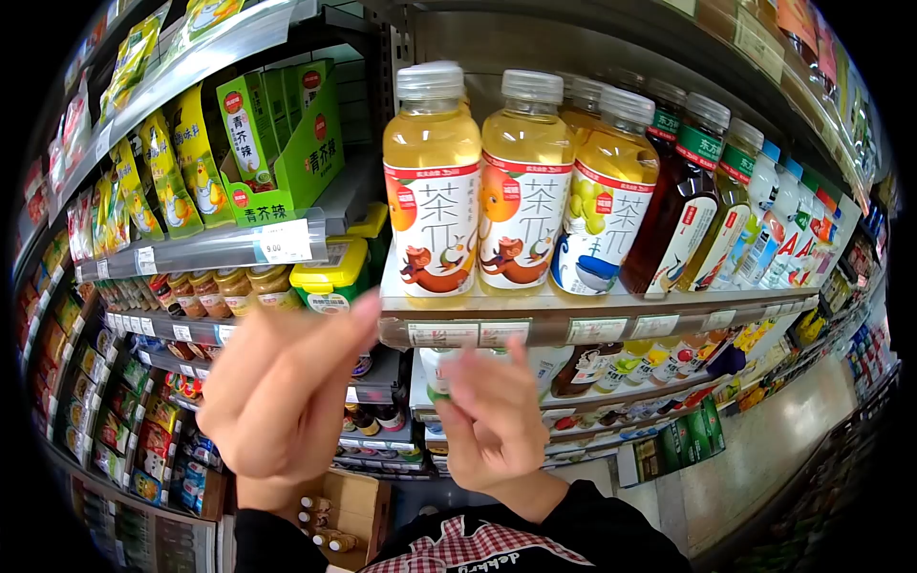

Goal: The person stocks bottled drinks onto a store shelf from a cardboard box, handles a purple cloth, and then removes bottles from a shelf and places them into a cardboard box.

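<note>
My left hand (287, 392) is raised in front of the shelves, its fingers curled and blurred by motion; whether anything is between them cannot be made out. To its right, my right hand (492, 411) is held lower, fingers bent and partly spread, with no object visible in it. The hands are apart. Above them, two bottles of yellow tea, one at the left (432, 191) and one beside it (527, 191), stand upright on the shelf (458, 304). A bottle with a blue and green label (604, 201) stands to their right.
Dark tea bottles (676, 201) and clear bottles continue rightward. A green box display (310, 158) and yellow pouches (199, 158) fill the left shelf, above jars and a yellow-lidded tub (332, 272). Below, an open cardboard box (368, 501) holds several bottles. Shelf edges jut out near both hands.
</note>
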The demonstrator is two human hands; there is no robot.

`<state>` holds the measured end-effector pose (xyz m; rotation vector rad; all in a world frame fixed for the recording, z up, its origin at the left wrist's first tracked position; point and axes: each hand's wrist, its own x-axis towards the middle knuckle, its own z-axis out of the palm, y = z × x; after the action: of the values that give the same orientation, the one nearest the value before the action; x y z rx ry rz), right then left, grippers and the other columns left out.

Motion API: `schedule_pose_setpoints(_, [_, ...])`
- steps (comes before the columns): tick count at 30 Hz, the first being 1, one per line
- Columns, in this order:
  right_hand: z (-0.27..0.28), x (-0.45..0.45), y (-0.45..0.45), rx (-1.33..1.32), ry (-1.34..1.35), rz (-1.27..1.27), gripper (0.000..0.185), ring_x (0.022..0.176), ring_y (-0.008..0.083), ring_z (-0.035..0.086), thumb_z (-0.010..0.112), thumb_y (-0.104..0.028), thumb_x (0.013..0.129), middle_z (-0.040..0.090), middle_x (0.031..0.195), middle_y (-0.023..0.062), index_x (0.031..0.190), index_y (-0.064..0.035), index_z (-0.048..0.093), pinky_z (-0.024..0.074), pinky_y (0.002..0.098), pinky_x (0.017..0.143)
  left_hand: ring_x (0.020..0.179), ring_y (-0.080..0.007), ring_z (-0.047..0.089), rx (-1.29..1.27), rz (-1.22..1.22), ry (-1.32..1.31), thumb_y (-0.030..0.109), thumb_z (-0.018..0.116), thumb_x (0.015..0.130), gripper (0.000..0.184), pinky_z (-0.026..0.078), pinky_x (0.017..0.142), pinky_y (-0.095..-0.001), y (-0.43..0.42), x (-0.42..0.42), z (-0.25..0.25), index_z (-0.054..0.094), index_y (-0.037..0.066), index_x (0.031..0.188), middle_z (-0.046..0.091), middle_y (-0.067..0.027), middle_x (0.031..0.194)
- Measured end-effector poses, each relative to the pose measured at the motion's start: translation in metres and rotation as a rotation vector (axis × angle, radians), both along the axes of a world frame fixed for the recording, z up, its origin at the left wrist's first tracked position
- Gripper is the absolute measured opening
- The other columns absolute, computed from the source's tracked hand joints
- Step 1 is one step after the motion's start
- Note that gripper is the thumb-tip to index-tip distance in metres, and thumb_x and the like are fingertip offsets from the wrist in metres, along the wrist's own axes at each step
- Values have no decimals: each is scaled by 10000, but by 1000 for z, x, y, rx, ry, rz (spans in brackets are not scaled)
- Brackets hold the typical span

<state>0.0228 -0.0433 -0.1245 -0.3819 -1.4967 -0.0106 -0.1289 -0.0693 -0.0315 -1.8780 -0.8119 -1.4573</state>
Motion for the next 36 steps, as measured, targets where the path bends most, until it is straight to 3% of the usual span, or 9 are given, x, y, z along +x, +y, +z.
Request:
schedule_pose_setpoints(3, [-20, -17, -1, -47, 42, 370, 172, 698, 239, 693, 659, 42, 845, 716, 859, 95, 1006, -16, 678, 574, 378, 701, 447, -141, 489, -277, -13, -287, 29, 840, 692, 183, 362, 438, -265, -24, -20, -47, 711, -18, 814, 625, -53, 595])
schedule_pose_setpoints(6, [-24, -40, -5, -95, 25, 433, 33, 499, 201, 596, 709, -27, 855, 654, 665, 51, 886, -30, 698, 487, 294, 469, 417, -177, 443, -276, -24, -335, 182, 772, 805, 352, 312, 425, -299, -29, -45, -86, 554, 12, 587, 504, -57, 507])
schedule_pose_setpoints(10, [-37, -73, -2, -96, -67, 557, 270, 443, 192, 514, 823, -175, 784, 572, 559, 33, 646, -44, 632, 403, 291, 446, 403, -183, 319, -344, 78, -480, 209, 676, 882, 480, 205, 436, -335, -42, -70, -128, 412, 0, 541, 322, -62, 473])
schedule_pose_setpoints(13, [-37, -98, -10, -104, -128, 512, 360, 418, 215, 445, 781, -1, 737, 467, 512, 27, 539, -59, 486, 341, 313, 434, 413, -174, 269, -385, 150, -596, 191, 619, 915, 490, 163, 456, -342, -54, -86, -149, 362, -5, 548, 284, -56, 474])
schedule_pose_setpoints(14, [-39, -106, -13, -111, -117, 521, 351, 418, 216, 441, 763, 21, 727, 464, 513, 29, 539, -58, 477, 336, 314, 435, 450, -83, 246, -388, 177, -616, 276, 556, 981, 569, 146, 463, -322, -57, -88, -150, 288, 21, 548, 272, -15, 468])
schedule_pose_setpoints(20, [-47, -139, -29, -125, -55, 566, 333, 419, 216, 421, 697, 77, 700, 436, 516, 26, 540, -56, 437, 302, 317, 432, 430, -99, 277, -450, 168, -723, 116, 577, 926, 456, 167, 456, -317, -76, -108, -175, 377, -23, 541, 323, -30, 455])
schedule_pose_setpoints(27, [-60, -158, -44, -146, -63, 602, 350, 436, 248, 439, 668, 0, 756, 418, 508, 48, 551, -64, 391, 312, 349, 445, 424, -92, 272, -388, 283, -758, -19, 589, 841, 388, 185, 443, -293, -84, -106, -176, 378, -18, 516, 338, -28, 440])
schedule_pose_setpoints(29, [-60, -160, -47, -138, -19, 623, 354, 432, 241, 386, 652, 39, 760, 397, 518, 44, 544, -57, 387, 281, 348, 438, 562, -90, 305, -399, 430, -725, 9, 588, 917, 377, 254, 567, -317, -91, -121, -201, 422, 3, 578, 357, 5, 525])
schedule_pose_setpoints(36, [-69, -157, -53, -144, 23, 661, 373, 437, 247, 392, 663, 17, 781, 402, 524, 46, 548, -62, 383, 275, 357, 443, 656, -119, 369, -363, 461, -590, 38, 709, 730, 319, 298, 631, -311, -103, -115, -208, 410, 43, 617, 410, 7, 657])
